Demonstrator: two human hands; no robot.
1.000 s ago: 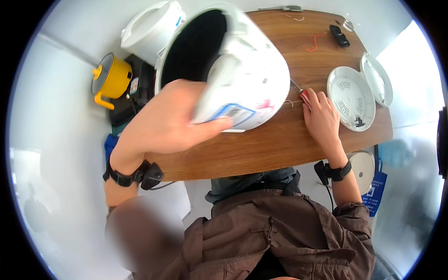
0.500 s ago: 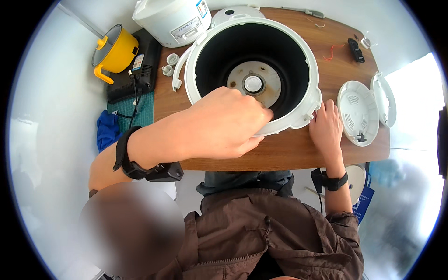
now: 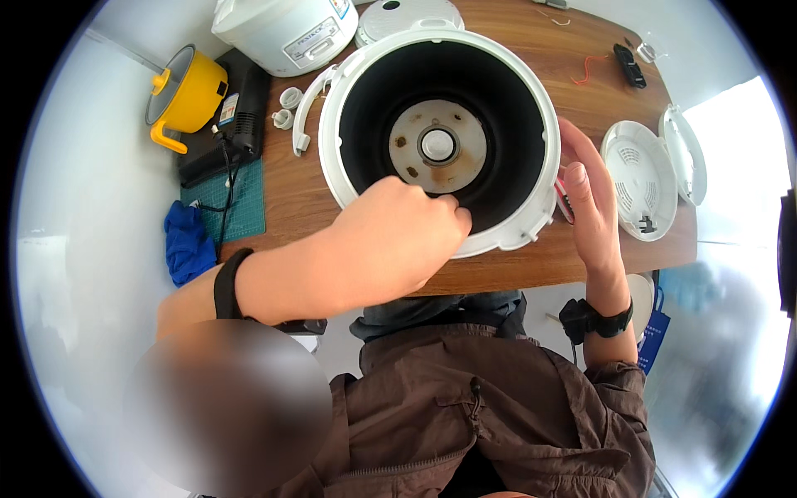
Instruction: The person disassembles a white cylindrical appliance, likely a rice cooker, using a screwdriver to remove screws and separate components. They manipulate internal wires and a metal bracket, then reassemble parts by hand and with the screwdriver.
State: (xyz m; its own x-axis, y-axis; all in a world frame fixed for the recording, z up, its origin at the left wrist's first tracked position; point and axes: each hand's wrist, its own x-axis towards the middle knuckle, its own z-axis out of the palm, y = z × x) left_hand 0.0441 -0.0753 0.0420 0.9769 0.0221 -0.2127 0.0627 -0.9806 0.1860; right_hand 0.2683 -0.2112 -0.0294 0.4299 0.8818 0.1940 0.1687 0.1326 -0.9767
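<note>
A white rice cooker body (image 3: 531,228) stands upright on the wooden table (image 3: 282,199), its black inside and round metal heating plate (image 3: 437,145) facing up. My left hand (image 3: 398,236) curls over the near rim, fingers hooked inside the opening. My right hand (image 3: 591,207) lies flat against the cooker's right outer wall, fingers stretched out. A small red-handled item (image 3: 564,197) shows between that hand and the cooker; what it is I cannot tell.
A second white cooker (image 3: 282,33) and a yellow pot (image 3: 187,91) stand at the back left, by a black box (image 3: 241,116), a green mat (image 3: 241,212) and a blue cloth (image 3: 187,245). Two white lid plates (image 3: 639,178) lie at the right.
The cooker body, tipped on its side a second ago, now stands upright. My left hand went from its outer wall to the near rim; my right hand moved against its right side.
</note>
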